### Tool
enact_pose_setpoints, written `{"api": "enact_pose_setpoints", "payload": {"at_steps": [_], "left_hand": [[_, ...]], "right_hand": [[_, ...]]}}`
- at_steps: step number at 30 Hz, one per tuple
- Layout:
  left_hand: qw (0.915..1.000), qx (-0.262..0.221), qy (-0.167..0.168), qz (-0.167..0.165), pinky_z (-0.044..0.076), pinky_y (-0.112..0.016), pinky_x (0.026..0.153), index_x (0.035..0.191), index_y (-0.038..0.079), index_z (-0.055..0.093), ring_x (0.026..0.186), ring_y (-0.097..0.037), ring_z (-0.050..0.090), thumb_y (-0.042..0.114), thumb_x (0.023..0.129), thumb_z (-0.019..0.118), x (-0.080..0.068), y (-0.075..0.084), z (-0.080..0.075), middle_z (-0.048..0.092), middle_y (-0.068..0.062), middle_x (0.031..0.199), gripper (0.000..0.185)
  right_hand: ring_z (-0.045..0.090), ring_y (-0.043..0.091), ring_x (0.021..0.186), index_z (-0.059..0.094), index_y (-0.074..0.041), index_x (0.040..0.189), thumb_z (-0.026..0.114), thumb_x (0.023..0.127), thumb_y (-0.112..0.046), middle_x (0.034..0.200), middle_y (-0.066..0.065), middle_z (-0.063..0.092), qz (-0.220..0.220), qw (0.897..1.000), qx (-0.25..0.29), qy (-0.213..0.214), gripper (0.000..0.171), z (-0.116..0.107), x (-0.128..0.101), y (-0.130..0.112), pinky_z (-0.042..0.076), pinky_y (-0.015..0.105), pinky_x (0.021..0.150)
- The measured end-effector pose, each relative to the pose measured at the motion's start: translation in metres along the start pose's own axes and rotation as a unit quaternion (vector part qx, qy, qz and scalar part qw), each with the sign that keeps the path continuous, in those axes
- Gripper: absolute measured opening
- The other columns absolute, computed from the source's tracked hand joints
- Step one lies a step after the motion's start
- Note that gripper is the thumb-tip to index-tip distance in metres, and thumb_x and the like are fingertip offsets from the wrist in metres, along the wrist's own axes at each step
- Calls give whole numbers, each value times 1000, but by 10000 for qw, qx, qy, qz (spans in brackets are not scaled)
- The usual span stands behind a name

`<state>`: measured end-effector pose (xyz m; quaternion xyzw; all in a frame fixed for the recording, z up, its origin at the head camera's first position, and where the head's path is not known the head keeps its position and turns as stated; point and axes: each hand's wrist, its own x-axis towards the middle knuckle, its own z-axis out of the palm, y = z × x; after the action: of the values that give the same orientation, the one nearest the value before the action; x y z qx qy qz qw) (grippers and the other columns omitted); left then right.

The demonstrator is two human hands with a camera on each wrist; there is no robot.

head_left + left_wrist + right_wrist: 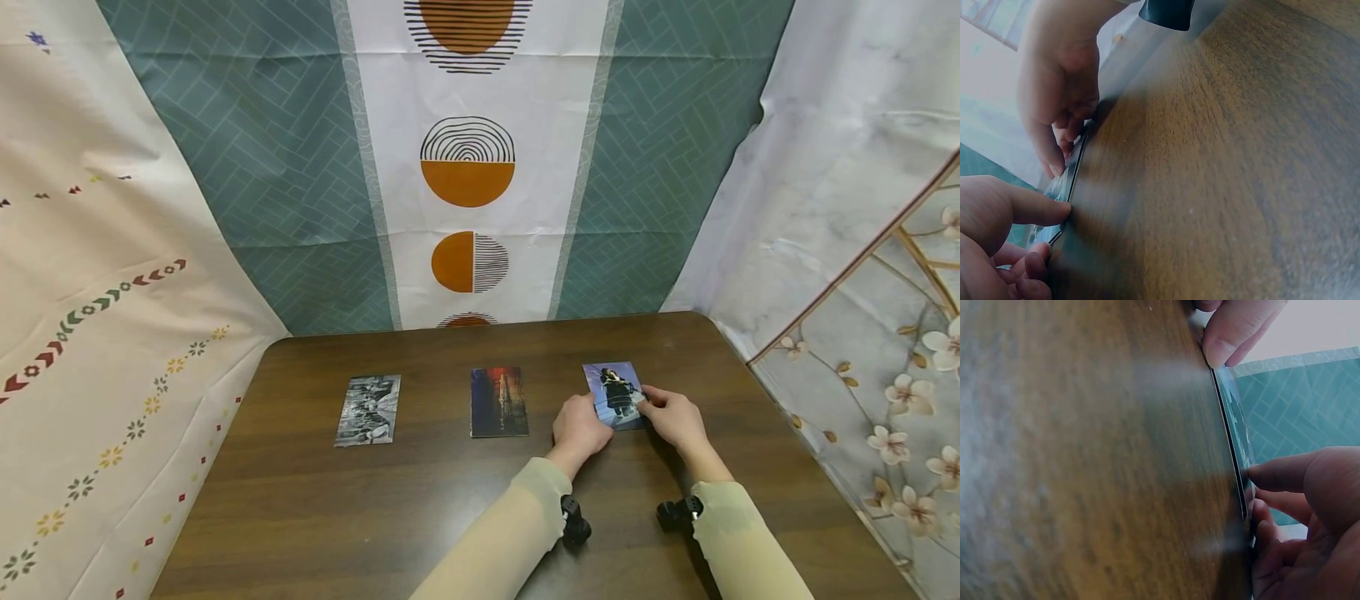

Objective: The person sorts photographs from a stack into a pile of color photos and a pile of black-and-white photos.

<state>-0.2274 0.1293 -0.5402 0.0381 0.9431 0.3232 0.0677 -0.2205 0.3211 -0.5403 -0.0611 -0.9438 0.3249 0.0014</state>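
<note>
Head view high, looking down over table (pixel 315 500), both wrist views grazing tabletop, close on shared card (pixel 617 395)

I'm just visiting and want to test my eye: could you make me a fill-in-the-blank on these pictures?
1. ____ printed photo cards lie on the dark brown wooden table.
2. Both hands touch the bluish photo card farthest to the ____.
3. The black-and-white photo card lies farthest to the ____.
4. The left hand and right hand wear ____ sleeves.

Missing words: three; right; left; beige
</note>
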Motion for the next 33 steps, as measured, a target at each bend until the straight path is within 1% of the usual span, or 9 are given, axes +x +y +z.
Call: {"api": "enact_pose_setpoints", "payload": {"at_steps": [4,9,15,20,25,29,31,33], "left_hand": [[10000,-10,-53,-53,59,-42,81,142,17,72,108,-22,69,27,79,90,1,1,1,73,-4,122,66],[10000,8,-12,-33,58,-42,79,139,17,73,104,-22,70,27,79,91,1,2,2,73,-4,118,63],[10000,-26,-32,-1,58,-42,80,139,16,73,105,-23,69,27,80,90,1,0,0,73,-5,120,63],[9999,-28,-100,17,58,-42,83,138,16,74,107,-22,69,27,81,90,1,-1,-1,74,-3,122,60],[10000,-27,-51,47,58,-42,84,139,17,74,109,-22,69,28,80,91,1,-1,-3,73,-3,124,62],[9998,-121,-98,105,58,-41,86,140,17,73,112,-22,69,30,80,91,0,-2,-5,73,-3,127,64],[9992,-320,-143,166,58,-38,85,142,15,71,109,-19,69,29,80,91,-2,-3,-7,75,-1,121,67],[9975,-634,-205,238,57,-34,80,145,13,69,98,-16,70,26,80,92,-3,-5,-10,76,2,107,71]], "right_hand": [[61,45,109,63,3,145,66,104,-25,118,24,70,44,10000,-2,-34,50,0,0,0,46,61,95],[61,44,107,63,2,145,66,103,-26,115,22,70,37,10000,-44,-23,50,-1,0,1,47,60,94],[61,44,107,63,3,145,66,103,-26,115,22,70,6,10000,-19,-28,51,-2,0,-1,46,61,95],[61,46,111,63,2,145,66,103,-26,120,24,70,95,9999,-9,-84,50,-1,-1,-1,46,62,97],[60,48,117,63,2,145,66,104,-27,124,26,69,134,9999,62,-88,50,-2,-1,-3,45,63,101],[59,44,113,62,3,146,66,104,-27,120,24,69,214,9995,164,-152,51,-4,-1,-4,46,58,97],[58,42,110,61,4,146,67,104,-27,116,21,69,240,9994,208,-162,52,-5,-2,-4,46,54,93],[58,40,108,61,5,145,67,104,-27,113,19,68,251,9992,263,-158,53,-6,-3,-4,45,52,92]]}}
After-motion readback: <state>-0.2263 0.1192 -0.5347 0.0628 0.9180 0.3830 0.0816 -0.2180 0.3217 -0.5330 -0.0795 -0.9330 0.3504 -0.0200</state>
